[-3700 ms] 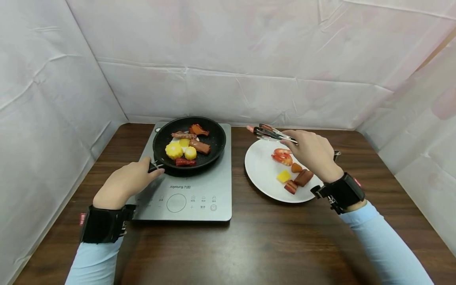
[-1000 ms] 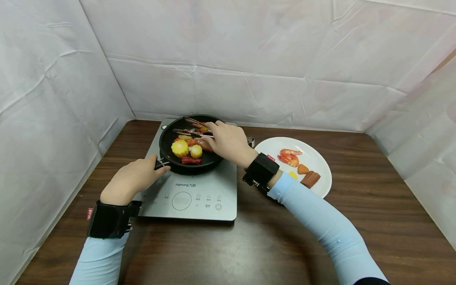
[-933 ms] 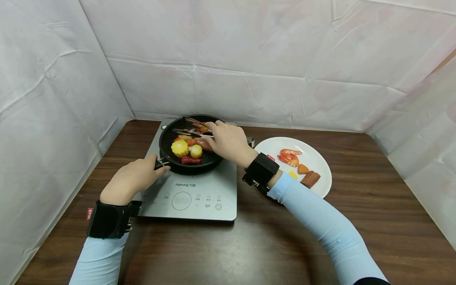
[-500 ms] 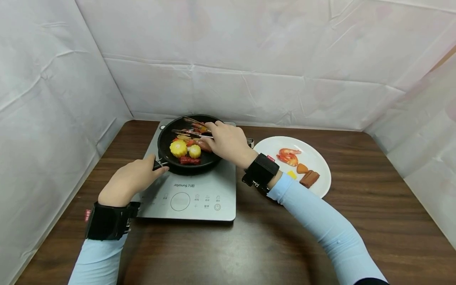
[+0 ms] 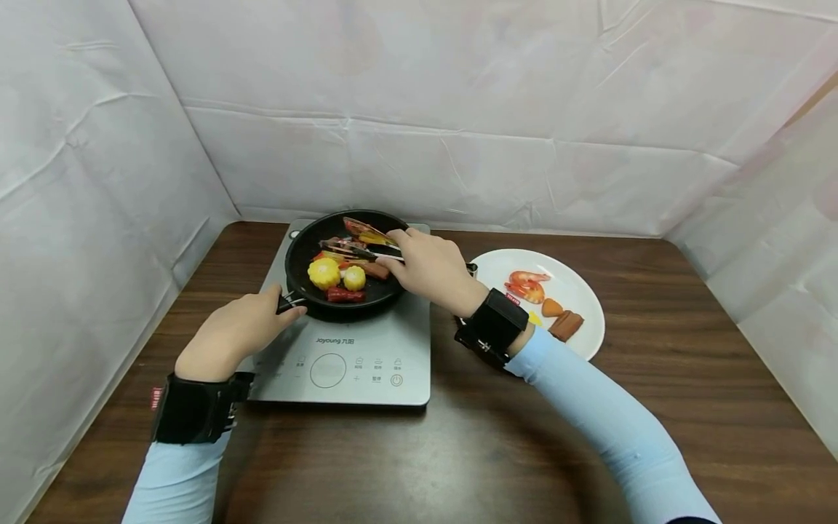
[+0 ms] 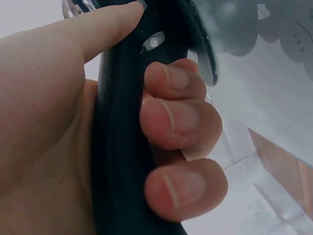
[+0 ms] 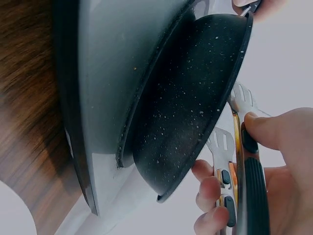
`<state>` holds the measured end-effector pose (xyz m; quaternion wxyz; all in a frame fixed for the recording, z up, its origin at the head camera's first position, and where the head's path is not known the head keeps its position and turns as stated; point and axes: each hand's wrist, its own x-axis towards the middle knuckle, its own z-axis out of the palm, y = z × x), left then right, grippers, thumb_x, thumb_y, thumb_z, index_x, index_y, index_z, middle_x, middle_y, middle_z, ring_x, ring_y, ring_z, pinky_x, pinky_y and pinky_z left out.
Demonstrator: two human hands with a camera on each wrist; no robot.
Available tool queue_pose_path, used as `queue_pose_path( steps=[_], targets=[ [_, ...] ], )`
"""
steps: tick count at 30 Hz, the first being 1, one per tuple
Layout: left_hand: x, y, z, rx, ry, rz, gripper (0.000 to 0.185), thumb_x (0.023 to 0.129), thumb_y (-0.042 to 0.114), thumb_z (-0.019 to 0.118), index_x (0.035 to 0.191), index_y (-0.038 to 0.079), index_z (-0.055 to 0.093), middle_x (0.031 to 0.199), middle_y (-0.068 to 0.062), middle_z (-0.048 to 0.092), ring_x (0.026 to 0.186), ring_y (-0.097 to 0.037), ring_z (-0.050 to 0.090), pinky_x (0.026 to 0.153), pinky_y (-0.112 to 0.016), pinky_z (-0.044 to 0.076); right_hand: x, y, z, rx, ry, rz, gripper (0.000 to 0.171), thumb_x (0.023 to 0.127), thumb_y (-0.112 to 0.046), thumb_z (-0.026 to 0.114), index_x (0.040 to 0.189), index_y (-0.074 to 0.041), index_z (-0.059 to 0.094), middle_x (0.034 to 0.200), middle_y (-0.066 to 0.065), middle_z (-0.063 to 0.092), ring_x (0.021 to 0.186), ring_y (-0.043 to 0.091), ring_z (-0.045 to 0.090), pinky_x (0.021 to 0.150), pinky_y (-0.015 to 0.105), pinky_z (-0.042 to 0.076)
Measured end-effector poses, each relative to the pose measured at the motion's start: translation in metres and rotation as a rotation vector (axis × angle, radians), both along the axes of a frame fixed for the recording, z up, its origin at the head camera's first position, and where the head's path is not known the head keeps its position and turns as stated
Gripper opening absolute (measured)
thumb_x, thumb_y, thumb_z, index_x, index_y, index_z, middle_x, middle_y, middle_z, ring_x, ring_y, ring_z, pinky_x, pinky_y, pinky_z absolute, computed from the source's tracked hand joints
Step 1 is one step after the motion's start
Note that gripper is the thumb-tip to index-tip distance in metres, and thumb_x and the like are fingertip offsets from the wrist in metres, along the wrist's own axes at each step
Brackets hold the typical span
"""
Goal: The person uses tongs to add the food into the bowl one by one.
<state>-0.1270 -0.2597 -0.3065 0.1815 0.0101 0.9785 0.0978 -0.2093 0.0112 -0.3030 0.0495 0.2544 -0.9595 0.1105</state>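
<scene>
tongs (image 5: 356, 246) in right hand (image 5: 433, 268)

A staged cooking booth, not a real kitchen: creased white sheeting (image 5: 406, 138) walls in a dark wooden worktop (image 5: 458, 451), with an induction hob (image 5: 366, 364), frying pan (image 5: 301, 251) and white plate (image 5: 579, 287) of toy-looking food.

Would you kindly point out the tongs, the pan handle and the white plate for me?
tongs (image 5: 356, 247), head view, on the metal arms above the pan.
pan handle (image 6: 117, 147), left wrist view, on the black shaft inside the fingers.
white plate (image 5: 583, 306), head view, on its bare right rim.
</scene>
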Motion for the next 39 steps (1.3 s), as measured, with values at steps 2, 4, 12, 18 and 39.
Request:
queue_pose_path(
  steps=[2, 4, 12, 18, 39],
  targets=[
    [0.000, 0.000, 0.000, -0.003, -0.004, 0.000, 0.080, 0.107, 0.052, 0.042, 0.151, -0.014, 0.028, 0.138, -0.040, 0.052, 0.114, -0.049, 0.063, 0.083, -0.058, 0.054, 0.003, 0.006, 0.002, -0.004, -0.013, -0.005, 0.056, 0.103, -0.055, 0.050, 0.147, -0.020, 0.053, 0.136, 0.004, 0.065, 0.105, 0.024, 0.070, 0.073, 0.044, 0.056],
    [0.000, 0.000, -0.001, -0.002, -0.006, 0.003, 0.080, 0.107, 0.052, 0.042, 0.151, -0.013, 0.028, 0.139, -0.041, 0.051, 0.116, -0.050, 0.062, 0.085, -0.059, 0.053, 0.006, 0.013, 0.004, -0.013, -0.031, -0.018, 0.057, 0.103, -0.056, 0.049, 0.147, -0.020, 0.052, 0.139, 0.004, 0.064, 0.109, 0.024, 0.069, 0.075, 0.044, 0.057],
    [0.002, -0.004, 0.001, 0.007, 0.014, -0.005, 0.076, 0.107, 0.052, 0.043, 0.146, -0.013, 0.035, 0.128, -0.036, 0.060, 0.104, -0.042, 0.066, 0.080, -0.055, 0.053, 0.014, 0.054, 0.006, -0.060, -0.027, -0.055, 0.055, 0.105, -0.052, 0.050, 0.146, -0.016, 0.051, 0.140, 0.006, 0.063, 0.116, 0.026, 0.067, 0.082, 0.046, 0.056],
    [0.001, -0.006, 0.001, -0.008, 0.003, 0.000, 0.078, 0.107, 0.051, 0.042, 0.148, -0.014, 0.030, 0.131, -0.040, 0.057, 0.109, -0.047, 0.066, 0.081, -0.057, 0.054, 0.022, 0.088, 0.001, -0.065, -0.081, -0.100, 0.056, 0.106, -0.046, 0.051, 0.145, -0.006, 0.051, 0.140, 0.012, 0.060, 0.119, 0.029, 0.066, 0.086, 0.048, 0.055],
    [0.000, -0.006, -0.006, 0.000, 0.021, -0.007, 0.073, 0.107, 0.048, 0.045, 0.144, -0.014, 0.036, 0.123, -0.035, 0.063, 0.098, -0.040, 0.068, 0.080, -0.055, 0.055, 0.074, 0.204, -0.034, 0.037, -0.127, -0.241, 0.051, 0.101, -0.042, 0.061, 0.134, -0.003, 0.057, 0.114, 0.015, 0.070, 0.090, 0.025, 0.067, 0.064, 0.042, 0.049]
  ],
)
